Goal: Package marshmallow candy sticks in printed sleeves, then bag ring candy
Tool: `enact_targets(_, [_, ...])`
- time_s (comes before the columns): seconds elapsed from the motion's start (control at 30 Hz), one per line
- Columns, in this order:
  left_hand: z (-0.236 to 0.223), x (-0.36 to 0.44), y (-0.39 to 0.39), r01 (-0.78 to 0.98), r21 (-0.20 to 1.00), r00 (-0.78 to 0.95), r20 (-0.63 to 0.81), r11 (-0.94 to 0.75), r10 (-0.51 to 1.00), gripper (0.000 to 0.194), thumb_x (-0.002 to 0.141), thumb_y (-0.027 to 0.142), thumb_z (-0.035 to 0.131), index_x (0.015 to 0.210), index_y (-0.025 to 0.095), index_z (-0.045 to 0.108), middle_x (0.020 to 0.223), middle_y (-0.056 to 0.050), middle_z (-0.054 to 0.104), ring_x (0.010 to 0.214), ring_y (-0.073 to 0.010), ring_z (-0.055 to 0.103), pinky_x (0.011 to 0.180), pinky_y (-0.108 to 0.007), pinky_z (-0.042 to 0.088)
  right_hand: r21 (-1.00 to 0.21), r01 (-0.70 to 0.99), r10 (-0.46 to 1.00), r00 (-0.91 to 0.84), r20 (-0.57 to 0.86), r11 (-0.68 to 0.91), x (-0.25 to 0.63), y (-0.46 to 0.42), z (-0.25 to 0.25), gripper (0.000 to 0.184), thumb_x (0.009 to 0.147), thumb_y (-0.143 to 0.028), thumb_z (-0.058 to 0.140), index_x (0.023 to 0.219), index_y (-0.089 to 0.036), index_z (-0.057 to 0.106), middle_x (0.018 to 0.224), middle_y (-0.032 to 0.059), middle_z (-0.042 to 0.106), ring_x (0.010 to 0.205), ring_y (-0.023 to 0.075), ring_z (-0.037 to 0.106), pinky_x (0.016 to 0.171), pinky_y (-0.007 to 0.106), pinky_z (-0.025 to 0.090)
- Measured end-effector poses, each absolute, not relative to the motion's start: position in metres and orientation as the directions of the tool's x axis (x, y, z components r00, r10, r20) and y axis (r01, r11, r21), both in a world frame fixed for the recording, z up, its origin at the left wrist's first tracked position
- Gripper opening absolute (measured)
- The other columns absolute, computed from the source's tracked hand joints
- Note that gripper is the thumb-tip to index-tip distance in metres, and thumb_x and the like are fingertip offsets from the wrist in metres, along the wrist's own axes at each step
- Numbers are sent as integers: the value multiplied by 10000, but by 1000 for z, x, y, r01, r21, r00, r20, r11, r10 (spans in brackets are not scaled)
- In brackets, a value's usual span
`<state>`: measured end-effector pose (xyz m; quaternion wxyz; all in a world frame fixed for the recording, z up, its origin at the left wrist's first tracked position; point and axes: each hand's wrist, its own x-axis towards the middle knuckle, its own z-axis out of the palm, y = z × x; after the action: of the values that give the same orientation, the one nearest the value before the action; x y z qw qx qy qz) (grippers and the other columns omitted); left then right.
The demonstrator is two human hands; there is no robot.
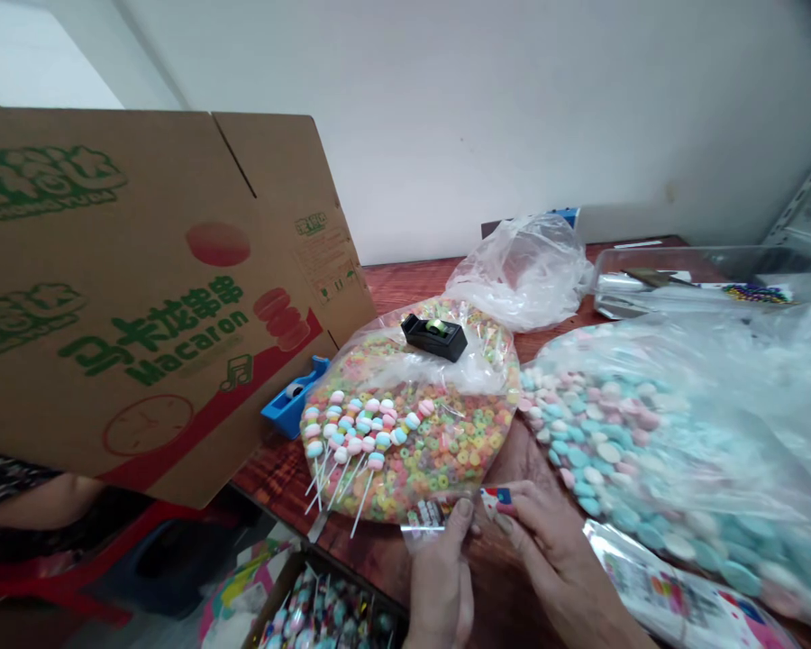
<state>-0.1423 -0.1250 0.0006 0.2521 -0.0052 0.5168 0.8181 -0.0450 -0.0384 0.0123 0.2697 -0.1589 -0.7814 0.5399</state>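
Honestly, this looks about midway to me. A bunch of sticks [365,433] lies on the cereal bag [473,442], candies already threaded and, as far as I can see, bare. The box [278,586] below the table edge is crowded with more candies on sticks, though it's too blurry to say if every one is wrapped. Plenty left, I'd guess: the candy bag [608,433] on the right holds loads of loose pieces, and a bundle of flat packets [676,586] sits just beside the right forearm.

The wrapper [427,521] is out front, at the near edge of the cereal bag, up between the hands. Left hand [439,577] comes in from below, thumb up and pressed on the clear film, a narrow pinch with the fingers tucked under. Right hand [547,545] reaches in from the lower right at a slant, back of the hand up, thumb and fingers closed on a coloured bit that seems to be the wrapper's other end. Can't tell whether anything's inside it. The two hands are close but not touching.
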Motion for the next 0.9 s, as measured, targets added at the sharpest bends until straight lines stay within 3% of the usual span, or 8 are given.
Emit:
enact_targets(0.2, [-11, -142, -122, -493, 826, -833, -358, -273, 422, 449, 610, 449, 857, 686, 172, 511, 584, 64, 478, 489, -61, 374, 462, -188, 320, -930, 7, 603, -763, 232, 367, -45, -39, 10, 249, 1021, -299, 379, 851, -228, 547, 886, 19, 584, 848, 173, 563, 785, 278, 420])
enact_targets(0.4, [-6, -143, -121, -612, 725, -720, -343, -318, 603, 364, 690, 363, 830, 645, 153, 536, 591, 49, 484, 541, -65, 415, 560, -194, 391, -921, 57, 594, -779, 200, 386, -44, -40, 8, 301, 1022, -328, 380, 785, -229, 538, 822, 14, 578, 795, 176, 565, 738, 289, 431])
enact_targets(0.53, [-9, -147, -125, -766, 536, -618, -458, -356, 639, 339, 668, 350, 844, 637, 135, 584, 573, 39, 516, 527, -65, 458, 525, -179, 410, -895, -37, 529, -796, 295, 444, -43, -41, 11, 144, 967, -306, 514, 1057, -260, 617, 1127, 51, 607, 1068, 201, 590, 886, 284, 473])
enact_targets(0.63, [-11, -148, -128, -827, 428, -554, -516, -364, 653, 271, 670, 297, 847, 783, 133, 663, 723, -1, 621, 607, -82, 544, 562, -180, 461, -857, -87, 474, -802, 363, 509, -45, -42, 14, 285, 930, -252, 566, 1213, -284, 576, 1196, 59, 606, 1119, 206, 594, 913, 283, 497])
enact_targets(0.77, [-6, -145, -128, -815, 450, -571, -510, -366, 643, 271, 643, 268, 867, 722, 129, 648, 611, 38, 552, 501, -44, 457, 496, -152, 422, -830, -79, 467, -795, 386, 552, -48, -44, 13, 223, 937, -209, 514, 1129, -250, 620, 1097, 79, 665, 1027, 218, 649, 857, 300, 541])
enact_targets(0.9, [-3, -149, -130, -783, 484, -612, -486, -391, 624, 344, 617, 286, 882, 603, 129, 576, 517, 58, 470, 470, -42, 411, 475, -153, 401, -823, -74, 493, -770, 406, 563, -46, -46, 10, 262, 924, -242, 535, 1166, -271, 634, 1136, 94, 679, 1051, 255, 654, 871, 346, 549])
